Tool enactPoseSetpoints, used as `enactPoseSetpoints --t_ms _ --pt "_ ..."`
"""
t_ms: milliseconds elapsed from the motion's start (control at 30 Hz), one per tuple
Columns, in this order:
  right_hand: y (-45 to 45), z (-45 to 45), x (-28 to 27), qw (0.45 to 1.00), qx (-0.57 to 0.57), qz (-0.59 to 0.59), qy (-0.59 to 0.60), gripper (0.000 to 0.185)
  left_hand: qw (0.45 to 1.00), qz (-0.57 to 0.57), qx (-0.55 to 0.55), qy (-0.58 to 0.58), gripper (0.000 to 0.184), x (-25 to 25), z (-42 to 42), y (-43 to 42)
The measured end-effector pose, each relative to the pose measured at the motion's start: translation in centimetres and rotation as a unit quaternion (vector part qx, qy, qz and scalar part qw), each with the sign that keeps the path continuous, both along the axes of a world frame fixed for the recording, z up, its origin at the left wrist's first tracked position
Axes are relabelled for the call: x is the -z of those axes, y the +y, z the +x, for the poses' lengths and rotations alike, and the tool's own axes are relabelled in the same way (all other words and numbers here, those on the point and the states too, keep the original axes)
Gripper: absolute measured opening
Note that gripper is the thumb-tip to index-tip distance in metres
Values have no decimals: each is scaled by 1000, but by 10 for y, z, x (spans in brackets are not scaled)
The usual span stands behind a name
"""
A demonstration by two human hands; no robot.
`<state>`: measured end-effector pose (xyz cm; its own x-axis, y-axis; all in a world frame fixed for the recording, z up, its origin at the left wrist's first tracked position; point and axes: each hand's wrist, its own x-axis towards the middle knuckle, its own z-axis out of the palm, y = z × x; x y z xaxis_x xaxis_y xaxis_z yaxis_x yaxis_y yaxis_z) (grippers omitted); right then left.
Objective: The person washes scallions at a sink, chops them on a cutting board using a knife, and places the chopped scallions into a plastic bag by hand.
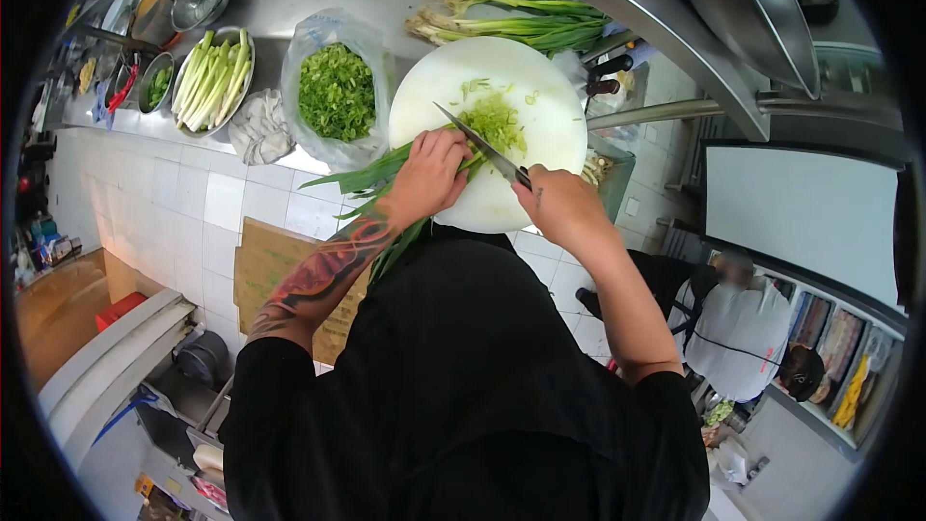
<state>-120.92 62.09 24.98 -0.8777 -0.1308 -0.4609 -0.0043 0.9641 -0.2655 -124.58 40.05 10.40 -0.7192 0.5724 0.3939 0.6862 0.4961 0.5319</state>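
Note:
On a round white cutting board, my left hand is closed over a bunch of green onion stalks, whose leafy ends hang off the board's left side. My right hand grips the black handle of a knife. The blade points up and left and lies close beside my left fingertips, across the stalks' cut end. Chopped green onion is spread on the board just beyond the blade.
Left of the board are a plastic bag of chopped greens, a crumpled cloth and a bowl of pale stalks. Whole green onions lie behind the board. A metal rail is at right; another person is at lower right.

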Motion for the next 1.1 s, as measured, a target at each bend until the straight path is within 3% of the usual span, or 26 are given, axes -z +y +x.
enactPoseSetpoints --t_ms 100,300,433,533,867,1000,1100 --pt "-6 -12 40 1000 0 -9 11 34 1000 7 4 1 37 1 -1 -1" --pt "-1 -5 -1 1000 0 2 -8 34 1000 8 3 1 36 -2 0 -1" --pt "-4 -16 59 999 17 -28 32 37 1000 17 -8 -3 35 3 1 -2" --pt "8 -17 42 995 27 -87 45 38 1000 17 -8 3 35 1 0 -3" --pt "-2 22 -6 999 -22 -4 31 34 1000 -2 -17 -3 33 0 4 -5" --pt "-13 3 54 996 -30 -25 82 31 999 -3 -22 -27 33 -1 5 -5" --pt "-13 -12 33 998 -28 -28 47 32 1000 8 -27 -7 34 1 4 -5"
